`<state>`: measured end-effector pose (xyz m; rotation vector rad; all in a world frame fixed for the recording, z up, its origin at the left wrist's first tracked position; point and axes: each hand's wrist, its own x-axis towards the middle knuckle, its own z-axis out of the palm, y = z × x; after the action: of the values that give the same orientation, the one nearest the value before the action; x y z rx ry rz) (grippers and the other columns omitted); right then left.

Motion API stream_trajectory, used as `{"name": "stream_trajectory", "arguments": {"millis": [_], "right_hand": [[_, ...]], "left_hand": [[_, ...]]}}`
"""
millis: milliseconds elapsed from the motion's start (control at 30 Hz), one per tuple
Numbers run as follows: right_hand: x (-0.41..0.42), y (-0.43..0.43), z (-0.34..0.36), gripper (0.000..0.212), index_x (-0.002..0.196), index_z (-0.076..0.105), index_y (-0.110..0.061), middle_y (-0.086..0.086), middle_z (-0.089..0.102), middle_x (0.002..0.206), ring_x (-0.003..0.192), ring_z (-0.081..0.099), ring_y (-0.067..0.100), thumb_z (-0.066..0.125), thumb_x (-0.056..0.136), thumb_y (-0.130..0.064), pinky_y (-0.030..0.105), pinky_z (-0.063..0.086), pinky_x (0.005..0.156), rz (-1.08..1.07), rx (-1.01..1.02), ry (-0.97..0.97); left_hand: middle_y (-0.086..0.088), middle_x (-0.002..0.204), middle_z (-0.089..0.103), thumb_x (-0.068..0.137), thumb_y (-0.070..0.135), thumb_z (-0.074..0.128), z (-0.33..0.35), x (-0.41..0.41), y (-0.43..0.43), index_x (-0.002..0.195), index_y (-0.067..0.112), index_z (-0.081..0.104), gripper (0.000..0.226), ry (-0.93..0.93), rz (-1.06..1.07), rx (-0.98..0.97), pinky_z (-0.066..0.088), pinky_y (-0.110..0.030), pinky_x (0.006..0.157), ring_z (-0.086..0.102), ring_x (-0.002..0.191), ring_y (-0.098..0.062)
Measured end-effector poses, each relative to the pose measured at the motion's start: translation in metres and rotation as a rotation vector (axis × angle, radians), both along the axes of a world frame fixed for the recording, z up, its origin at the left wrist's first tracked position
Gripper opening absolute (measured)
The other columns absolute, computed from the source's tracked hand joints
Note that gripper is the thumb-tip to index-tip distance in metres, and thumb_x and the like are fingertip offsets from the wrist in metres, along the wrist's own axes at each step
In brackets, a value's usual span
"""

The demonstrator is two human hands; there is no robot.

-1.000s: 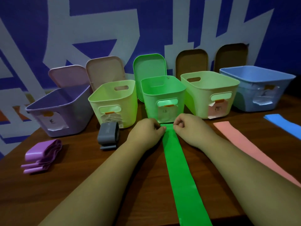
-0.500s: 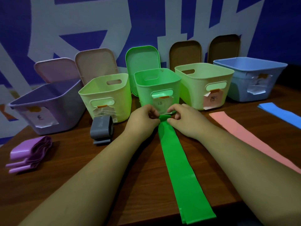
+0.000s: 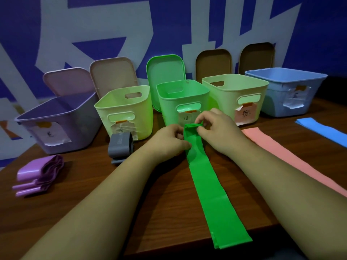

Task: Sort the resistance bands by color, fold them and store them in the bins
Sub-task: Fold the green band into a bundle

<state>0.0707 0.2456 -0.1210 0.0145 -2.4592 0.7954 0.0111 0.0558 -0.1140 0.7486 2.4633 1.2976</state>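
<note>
Left hand [image 3: 170, 142] and right hand [image 3: 216, 128] both pinch far end of green band [image 3: 208, 182], first small fold started. Band lies flat along tabletop [image 3: 93, 194], near end overhanging front edge, directly before green bin [image 3: 183, 102]. Judged thin, limp, stretchy, slightly clingy; best held at both far corners. Bin labels handwritten, single characters, too blurred to read.

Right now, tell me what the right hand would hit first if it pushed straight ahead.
Likely the green bin: the right hand, pinching the green band, points roughly toward its front wall; depth is unclear.
</note>
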Motion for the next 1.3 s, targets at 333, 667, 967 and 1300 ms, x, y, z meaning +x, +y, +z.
{"name": "stream_trajectory", "arguments": {"millis": [333, 667, 967, 1300], "right_hand": [[0.008, -0.006, 0.007, 0.008, 0.097, 0.069, -0.027, -0.013, 0.049, 0.1, 0.08, 0.047, -0.002, 0.071, 0.095, -0.02, 0.016, 0.034, 0.069, 0.043, 0.017, 0.047], [0.023, -0.002, 0.01, 0.01, 0.088, 0.07, -0.025, -0.004, 0.059, 0.098, 0.084, 0.055, 0.006, 0.075, 0.088, -0.016, 0.023, 0.043, 0.073, 0.175, -0.026, -0.047], [0.03, -0.002, 0.007, 0.016, 0.079, 0.067, -0.024, -0.005, 0.061, 0.09, 0.074, 0.054, 0.005, 0.074, 0.086, -0.011, 0.024, 0.045, 0.071, 0.348, 0.07, -0.244], [0.032, -0.003, 0.007, 0.006, 0.075, 0.066, -0.026, -0.005, 0.063, 0.084, 0.073, 0.057, 0.009, 0.061, 0.074, -0.029, 0.034, 0.051, 0.072, 0.391, 0.083, -0.319]], "left_hand": [[0.002, 0.094, 0.071, 0.096, 0.017, 0.069, -0.007, -0.012, 0.008, 0.106, 0.025, 0.068, 0.013, 0.324, 0.221, -0.09, 0.06, -0.038, 0.082, 0.068, 0.089, -0.018], [0.003, 0.103, 0.069, 0.095, 0.029, 0.079, 0.0, -0.015, -0.004, 0.114, 0.021, 0.071, 0.023, 0.375, 0.073, -0.216, 0.045, -0.027, 0.073, 0.063, 0.094, -0.015], [0.009, 0.106, 0.073, 0.098, 0.017, 0.074, 0.001, -0.01, -0.017, 0.122, 0.023, 0.067, 0.026, 0.319, -0.029, -0.243, 0.047, -0.017, 0.08, 0.067, 0.099, -0.005], [0.007, 0.113, 0.069, 0.102, 0.028, 0.065, 0.0, -0.008, -0.019, 0.123, 0.028, 0.067, 0.021, 0.337, -0.007, -0.276, 0.044, -0.027, 0.086, 0.064, 0.105, -0.014]]}}
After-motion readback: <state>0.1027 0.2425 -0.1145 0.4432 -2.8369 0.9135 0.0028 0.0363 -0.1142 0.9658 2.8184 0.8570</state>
